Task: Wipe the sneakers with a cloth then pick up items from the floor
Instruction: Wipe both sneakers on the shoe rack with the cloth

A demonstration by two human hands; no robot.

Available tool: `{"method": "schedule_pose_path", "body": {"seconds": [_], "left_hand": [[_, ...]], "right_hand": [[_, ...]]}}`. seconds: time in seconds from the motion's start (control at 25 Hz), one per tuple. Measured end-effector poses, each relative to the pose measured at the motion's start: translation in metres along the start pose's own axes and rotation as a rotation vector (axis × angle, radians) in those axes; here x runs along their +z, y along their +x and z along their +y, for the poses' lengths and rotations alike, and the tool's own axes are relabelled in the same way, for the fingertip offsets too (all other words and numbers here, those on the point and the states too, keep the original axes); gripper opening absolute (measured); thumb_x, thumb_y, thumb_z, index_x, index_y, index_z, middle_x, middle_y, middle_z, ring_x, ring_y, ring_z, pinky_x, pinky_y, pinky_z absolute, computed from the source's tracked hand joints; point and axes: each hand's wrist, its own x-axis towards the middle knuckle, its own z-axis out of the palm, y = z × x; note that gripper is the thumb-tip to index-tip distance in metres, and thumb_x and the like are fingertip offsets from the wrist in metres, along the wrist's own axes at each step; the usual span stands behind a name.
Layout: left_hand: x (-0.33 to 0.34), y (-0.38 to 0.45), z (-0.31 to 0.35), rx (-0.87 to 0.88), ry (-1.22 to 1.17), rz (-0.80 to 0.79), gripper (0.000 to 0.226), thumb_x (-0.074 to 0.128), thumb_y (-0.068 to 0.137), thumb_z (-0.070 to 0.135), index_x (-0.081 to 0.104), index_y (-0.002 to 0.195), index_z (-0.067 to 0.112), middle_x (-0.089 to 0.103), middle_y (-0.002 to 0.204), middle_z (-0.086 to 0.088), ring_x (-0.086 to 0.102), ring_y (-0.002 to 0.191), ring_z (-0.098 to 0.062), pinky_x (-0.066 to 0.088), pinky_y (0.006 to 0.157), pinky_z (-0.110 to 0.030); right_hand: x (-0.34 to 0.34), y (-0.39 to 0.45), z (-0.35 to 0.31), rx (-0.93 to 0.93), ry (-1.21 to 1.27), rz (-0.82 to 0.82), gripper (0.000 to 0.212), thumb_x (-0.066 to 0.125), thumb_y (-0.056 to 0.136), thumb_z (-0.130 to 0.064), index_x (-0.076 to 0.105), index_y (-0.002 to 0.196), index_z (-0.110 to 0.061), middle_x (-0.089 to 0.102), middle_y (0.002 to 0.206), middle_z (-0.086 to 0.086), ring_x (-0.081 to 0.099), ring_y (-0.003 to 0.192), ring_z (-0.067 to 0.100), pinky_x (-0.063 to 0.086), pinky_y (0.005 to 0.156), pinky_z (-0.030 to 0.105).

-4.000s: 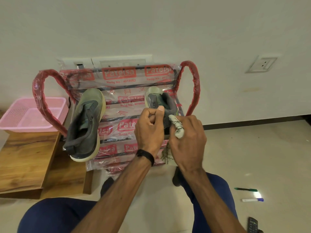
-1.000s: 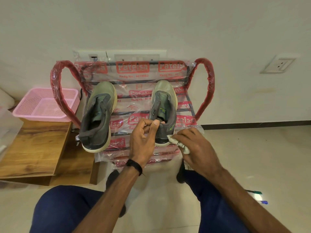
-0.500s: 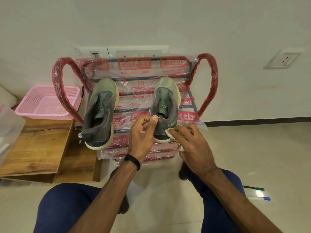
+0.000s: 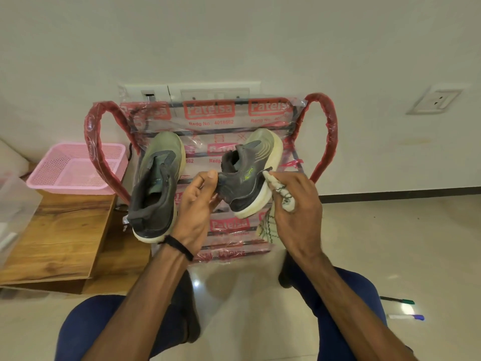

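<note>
One pink basket (image 4: 75, 169) beside wrapped shoe rack (image 4: 208, 121)

- My left hand (image 4: 195, 204) has lifted the right sneaker (image 4: 250, 175) by its heel collar; a second ago the shoe lay flat on the plastic-wrapped rack (image 4: 223, 225), and now it is tipped, its pale sole edge turned away from that grip.
- My right hand (image 4: 296, 212) has moved the cloth (image 4: 282, 194) from the heel corner, close beside my pinch, along the sole's side, farther from the pinch, where it now presses.
</note>
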Motion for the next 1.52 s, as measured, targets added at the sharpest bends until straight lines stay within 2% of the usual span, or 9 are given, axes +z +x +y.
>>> {"method": "schedule_pose_path", "body": {"seconds": [0.2, 0.4, 0.56, 0.68, 0.8, 1.04, 1.2, 1.36, 1.52], "left_hand": [[-0.020, -0.012, -0.006, -0.058, 0.056, -0.016, 0.030, 0.050, 0.104, 0.030, 0.059, 0.108, 0.001, 0.071, 0.111, -0.009, 0.067, 0.107, -0.022, 0.050, 0.105, -0.047], [-0.022, -0.035, -0.014, 0.275, 0.490, 0.120, 0.021, 0.049, 0.105, 0.019, 0.056, 0.125, 0.018, 0.061, 0.126, 0.005, 0.059, 0.119, -0.012, 0.054, 0.098, -0.042], [-0.020, -0.033, -0.018, 0.368, 0.879, 0.030, 0.054, 0.057, 0.099, 0.044, 0.039, 0.148, 0.030, 0.037, 0.153, 0.009, 0.041, 0.138, -0.008, 0.043, 0.111, -0.038], [-0.023, -0.032, -0.025, 0.278, 0.911, -0.028, 0.087, 0.061, 0.086, 0.066, 0.022, 0.156, 0.033, 0.039, 0.153, 0.010, 0.039, 0.138, -0.006, 0.040, 0.113, -0.041], [-0.022, -0.032, -0.034, 0.257, 0.944, -0.031, 0.113, 0.072, 0.073, 0.071, 0.009, 0.159, 0.032, 0.037, 0.149, 0.012, 0.032, 0.136, -0.001, 0.033, 0.112, -0.033], [-0.027, -0.028, -0.029, 0.362, 0.885, 0.000, 0.111, 0.078, 0.066, 0.051, 0.018, 0.158, 0.032, 0.048, 0.140, 0.008, 0.046, 0.126, -0.009, 0.046, 0.103, -0.041], [-0.054, -0.028, -0.019, 0.428, 0.995, -0.235, 0.113, 0.081, 0.066, 0.041, 0.015, 0.158, 0.035, 0.043, 0.143, 0.009, 0.044, 0.131, -0.009, 0.044, 0.107, -0.045], [-0.057, -0.034, -0.028, 0.443, 1.134, -0.281, 0.111, 0.075, 0.064, 0.041, 0.013, 0.157, 0.041, 0.030, 0.151, 0.012, 0.028, 0.143, -0.008, 0.033, 0.116, -0.048], [-0.058, -0.037, -0.049, 0.525, 1.195, -0.297, 0.108, 0.073, 0.070, 0.035, 0.013, 0.160, 0.031, 0.032, 0.156, 0.009, 0.023, 0.147, -0.014, 0.036, 0.115, -0.042]], "right_hand": [[-0.004, -0.017, 0.002, -0.256, -0.214, -0.179, 0.044, 0.071, 0.086, -0.012, 0.066, 0.130, -0.013, 0.065, 0.126, 0.003, 0.053, 0.115, 0.021, 0.049, 0.098, 0.033], [0.009, -0.027, -0.009, -0.383, -0.315, -0.309, 0.053, 0.080, 0.076, -0.014, 0.067, 0.128, -0.012, 0.067, 0.125, 0.005, 0.056, 0.111, 0.026, 0.056, 0.089, 0.041], [0.015, -0.017, -0.021, -0.458, -0.337, -0.358, 0.054, 0.082, 0.072, -0.007, 0.068, 0.123, -0.009, 0.067, 0.121, 0.007, 0.057, 0.106, 0.028, 0.056, 0.086, 0.041], [0.010, -0.008, -0.014, -0.433, -0.275, -0.405, 0.053, 0.079, 0.077, -0.011, 0.066, 0.128, -0.012, 0.066, 0.123, 0.002, 0.053, 0.110, 0.024, 0.051, 0.094, 0.033], [0.009, 0.008, -0.015, -0.320, -0.162, -0.413, 0.054, 0.080, 0.074, -0.003, 0.067, 0.125, -0.013, 0.068, 0.118, -0.003, 0.056, 0.108, 0.019, 0.045, 0.095, 0.025], [-0.023, 0.051, -0.021, -0.097, 0.020, -0.253, 0.025, 0.070, 0.091, -0.018, 0.071, 0.115, -0.020, 0.068, 0.107, -0.013, 0.064, 0.100, 0.011, 0.054, 0.088, 0.034], [-0.045, 0.071, -0.013, -0.201, -0.233, -0.110, 0.028, 0.072, 0.090, -0.013, 0.070, 0.117, -0.010, 0.071, 0.109, 0.004, 0.063, 0.100, 0.022, 0.047, 0.089, 0.029], [-0.010, 0.041, -0.011, -0.273, -0.392, -0.275, 0.046, 0.076, 0.080, 0.001, 0.067, 0.124, -0.008, 0.067, 0.120, 0.010, 0.055, 0.112, 0.028, 0.040, 0.096, 0.031], [0.017, -0.005, -0.023, -0.280, -0.415, -0.365, 0.046, 0.054, 0.082, -0.018, 0.067, 0.125, -0.008, 0.067, 0.125, 0.006, 0.051, 0.120, 0.027, 0.038, 0.101, 0.039]]}}
